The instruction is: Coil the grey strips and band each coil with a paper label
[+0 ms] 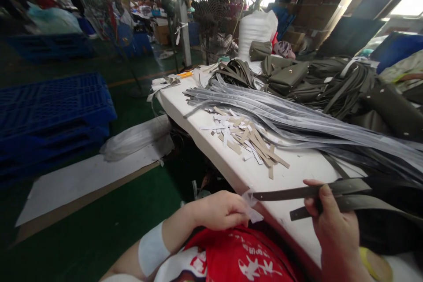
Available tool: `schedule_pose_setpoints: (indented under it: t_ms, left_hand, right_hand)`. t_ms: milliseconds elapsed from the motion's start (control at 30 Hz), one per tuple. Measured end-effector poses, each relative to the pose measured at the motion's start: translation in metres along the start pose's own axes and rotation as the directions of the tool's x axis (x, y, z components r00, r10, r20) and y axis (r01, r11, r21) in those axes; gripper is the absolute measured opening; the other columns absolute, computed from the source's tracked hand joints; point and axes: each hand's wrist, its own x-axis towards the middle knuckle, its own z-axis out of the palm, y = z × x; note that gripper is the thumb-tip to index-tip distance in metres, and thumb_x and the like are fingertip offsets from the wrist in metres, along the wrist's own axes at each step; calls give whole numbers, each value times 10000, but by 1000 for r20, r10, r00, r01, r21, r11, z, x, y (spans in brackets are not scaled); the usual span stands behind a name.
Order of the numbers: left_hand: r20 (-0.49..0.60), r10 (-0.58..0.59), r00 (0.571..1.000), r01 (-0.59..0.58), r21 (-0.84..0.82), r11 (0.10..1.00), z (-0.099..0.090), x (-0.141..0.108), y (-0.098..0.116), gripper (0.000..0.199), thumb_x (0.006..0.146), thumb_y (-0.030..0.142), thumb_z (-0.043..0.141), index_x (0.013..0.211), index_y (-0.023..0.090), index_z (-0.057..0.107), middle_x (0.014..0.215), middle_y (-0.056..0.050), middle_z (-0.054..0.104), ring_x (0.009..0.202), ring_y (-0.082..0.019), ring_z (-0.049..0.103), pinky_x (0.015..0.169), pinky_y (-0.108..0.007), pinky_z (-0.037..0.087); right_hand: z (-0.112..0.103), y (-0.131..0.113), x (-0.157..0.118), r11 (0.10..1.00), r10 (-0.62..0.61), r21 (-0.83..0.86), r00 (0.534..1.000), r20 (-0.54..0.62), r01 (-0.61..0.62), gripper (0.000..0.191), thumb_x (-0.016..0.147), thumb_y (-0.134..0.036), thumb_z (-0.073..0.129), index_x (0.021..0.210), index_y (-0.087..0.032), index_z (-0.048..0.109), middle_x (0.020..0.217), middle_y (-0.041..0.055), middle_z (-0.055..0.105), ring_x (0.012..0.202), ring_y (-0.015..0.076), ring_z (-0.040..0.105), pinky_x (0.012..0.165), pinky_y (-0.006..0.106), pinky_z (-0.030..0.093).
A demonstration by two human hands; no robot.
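Observation:
Pinched in my right hand (335, 224) is an olive-grey strap (297, 193), its narrow end reaching left past the table edge. A second strap end (299, 214) sticks out just below it at the same hand. My left hand (223, 210) is closed on a crumpled bit of clear plastic film (253, 207), close to the tip of the first strap; whether film and strap touch I cannot tell. On the table, beyond my hands, lies a long bundle of straps in clear plastic sleeves (280, 112).
Loose paper and tan strips (254, 141) are scattered on the white table (211, 150). Olive bags and straps (291, 77) pile up behind, near a white foam roll (256, 31). Blue pallets (53, 105) and a flat white board (89, 180) lie to the left.

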Motion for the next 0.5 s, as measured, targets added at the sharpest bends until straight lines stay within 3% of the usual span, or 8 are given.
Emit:
schedule_pose_setpoints:
  t_ms: [100,267,500]
  left_hand:
    - [-3,10,1000,-10,-117,993,1,-1,0,312,957,305,458,918,181,742,1026,-98,712,911,-185,665,852,-244,495]
    - [33,-16,999,23,-240,971,5,2,-3,393,972,366,427,946,137,745,925,-112,704,736,-163,663,713,-227,517]
    - [35,-18,999,24,-189,982,7,5,-8,417,979,356,403,945,113,740,864,-99,690,677,-143,624,671,-213,497]
  right_hand:
    - [-7,2,5,997,58,-44,997,49,-56,359,832,-488,681,943,-149,720,531,-18,509,458,77,391,382,189,289]
    - [-14,10,6,983,152,-124,977,147,-134,406,795,-477,725,1026,-143,707,558,1,551,469,92,412,386,202,292]
    - [-15,4,2,952,86,-305,975,204,-20,418,813,-518,681,1013,-154,725,607,14,580,521,122,458,443,238,393]
